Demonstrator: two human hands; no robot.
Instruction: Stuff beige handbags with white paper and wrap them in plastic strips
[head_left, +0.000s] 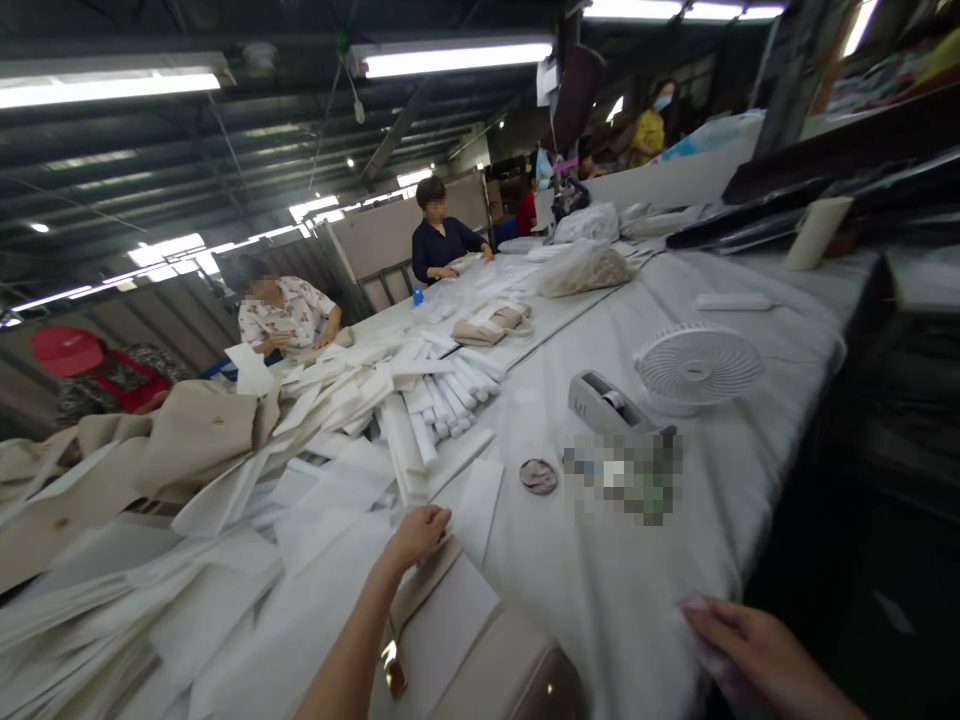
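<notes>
A beige handbag (499, 640) with a gold-coloured metal clasp lies on the table right in front of me, with a pale sheet on it. At its far edge is my left hand (416, 537), fingers curled closed; what they hold, if anything, is hidden. My right hand (742, 640) is off to the right by the table's near edge. Its thumb and fingers pinch a thin, see-through whitish plastic piece (716, 655), partly blurred. Beyond the bag, a round pinkish scrunchie-like item (538, 477) and a grey tape dispenser (611, 402) rest on the cloth-covered table (592, 590).
White paper sheets (330, 490) and rolled white tubes (457, 395) are heaped at the left, beside beige bag pieces (199, 430). A white fan (697, 365) stands at right. Several people work across the table, one in a dark top (442, 245). Plastic-wrapped goods (589, 270) lie farther back.
</notes>
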